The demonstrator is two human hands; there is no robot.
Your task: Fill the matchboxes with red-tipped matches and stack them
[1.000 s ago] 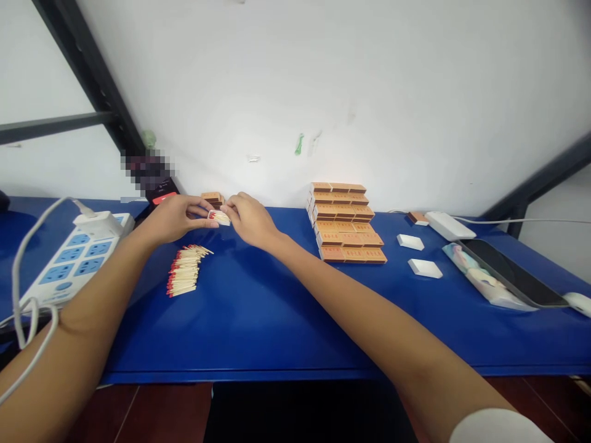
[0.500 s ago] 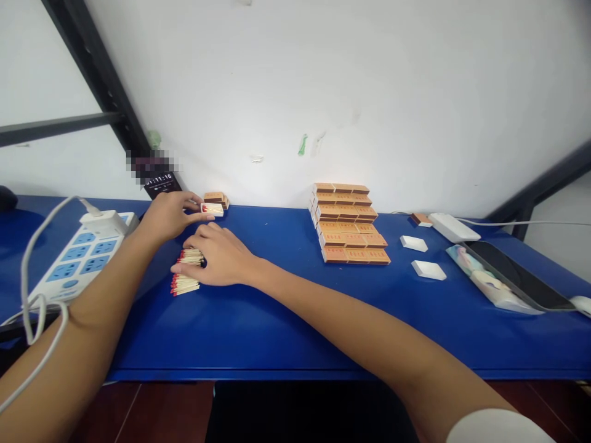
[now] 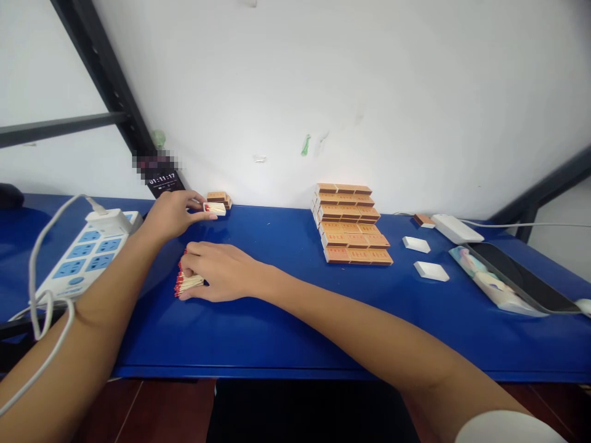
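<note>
My left hand reaches to the back of the blue table and pinches an open matchbox tray with red-tipped matches in it. Just behind the tray lies a small pile of brown matchboxes. My right hand lies on the loose pile of matches in front, its fingers curled round a bundle of them. Most of that pile is hidden under the hand.
A stepped stack of brown matchboxes stands mid-table by the wall. Two white trays, a white adapter with cable and a phone on a case lie to the right. A power strip and a small clock display sit at left.
My right hand left the tray, dropped to the match pile and closed round a bundle. My left hand kept the tray and moved it back toward the wall.
</note>
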